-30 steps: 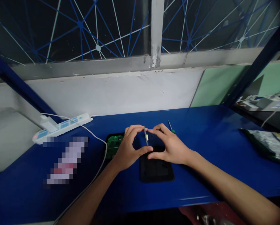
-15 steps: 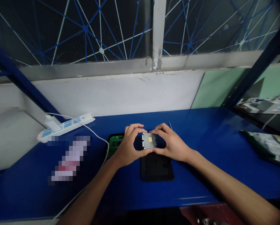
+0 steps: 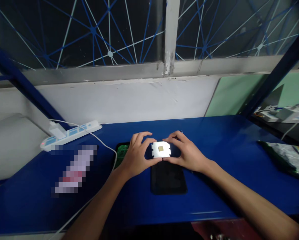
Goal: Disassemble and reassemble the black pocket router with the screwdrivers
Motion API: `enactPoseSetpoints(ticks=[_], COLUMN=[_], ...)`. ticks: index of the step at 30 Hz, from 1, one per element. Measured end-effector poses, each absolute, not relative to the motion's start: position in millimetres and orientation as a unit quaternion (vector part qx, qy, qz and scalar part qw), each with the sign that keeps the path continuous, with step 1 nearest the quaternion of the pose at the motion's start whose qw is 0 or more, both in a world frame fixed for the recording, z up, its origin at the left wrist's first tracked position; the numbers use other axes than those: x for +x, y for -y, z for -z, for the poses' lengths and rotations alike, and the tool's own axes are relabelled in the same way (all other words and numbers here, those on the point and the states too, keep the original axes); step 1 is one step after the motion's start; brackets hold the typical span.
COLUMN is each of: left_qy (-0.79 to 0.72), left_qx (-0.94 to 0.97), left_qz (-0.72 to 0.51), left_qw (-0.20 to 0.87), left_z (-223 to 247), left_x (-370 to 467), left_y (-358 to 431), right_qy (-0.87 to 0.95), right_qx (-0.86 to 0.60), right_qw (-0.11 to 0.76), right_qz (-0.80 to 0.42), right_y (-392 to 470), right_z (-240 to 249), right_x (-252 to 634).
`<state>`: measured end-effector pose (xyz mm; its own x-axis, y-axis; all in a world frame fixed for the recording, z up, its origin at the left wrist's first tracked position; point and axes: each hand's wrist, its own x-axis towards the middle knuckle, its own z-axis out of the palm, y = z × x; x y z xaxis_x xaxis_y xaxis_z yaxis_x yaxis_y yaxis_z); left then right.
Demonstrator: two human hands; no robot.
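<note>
Between my two hands is a small silvery metal plate (image 3: 164,151) with notched side edges and a yellowish square in its middle. My left hand (image 3: 138,155) pinches its left part, thumb at the lower edge and fingers at the upper one. On the other side my right hand (image 3: 188,151) grips it the same way. Below the plate, a flat black panel (image 3: 168,180) lies on the blue table. A black-edged case with a green circuit board (image 3: 121,154) is partly hidden behind my left hand.
A white power strip (image 3: 71,134) with a plugged-in adapter stands at the back left. Its white cable (image 3: 99,138) runs past my left forearm. A blurred pale item (image 3: 76,170) lies at left, a shiny packet (image 3: 287,158) at far right. The blue table (image 3: 222,143) meets a white wall behind.
The plate has tilted, so its face now shines brighter and looks wider. Both hands keep their grip with only slight movement.
</note>
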<state>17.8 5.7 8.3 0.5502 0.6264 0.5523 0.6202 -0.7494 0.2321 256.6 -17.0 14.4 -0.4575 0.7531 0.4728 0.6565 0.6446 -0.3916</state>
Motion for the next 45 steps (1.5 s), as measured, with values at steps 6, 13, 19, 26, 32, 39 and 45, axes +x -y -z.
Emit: enactPoseSetpoints(ticks=[6,13,19,26,32,39,45], left_qy=[-0.354,-0.345,-0.332,-0.340,-0.321,-0.308,-0.289], left_qx=[0.878,0.884,0.897,0.892,0.904,0.920,0.933], left_qz=[-0.321,-0.315,-0.291,-0.271,-0.217,-0.175,-0.171], left_qw=[-0.002,0.000,0.021,0.123,0.180,0.167,0.131], left_z=[-9,-9,-10,-18,-18,-14,-12], left_x=[17,19,20,25,30,33,32], left_y=[-6,-5,-1,8,16,19,20], right_qy=[0.848,0.853,0.869,0.858,0.795,0.773,0.775], right_qx=[-0.420,-0.405,-0.382,-0.400,-0.493,-0.527,-0.526], right_qw=[0.317,0.322,0.308,0.308,0.349,0.352,0.348], right_qz=[-0.065,-0.072,-0.065,-0.096,-0.065,-0.028,-0.032], right_y=[17,17,17,11,-3,-11,-10], right_z=[-13,-12,-10,-16,-5,6,4], right_x=[257,256,256,268,276,277,274])
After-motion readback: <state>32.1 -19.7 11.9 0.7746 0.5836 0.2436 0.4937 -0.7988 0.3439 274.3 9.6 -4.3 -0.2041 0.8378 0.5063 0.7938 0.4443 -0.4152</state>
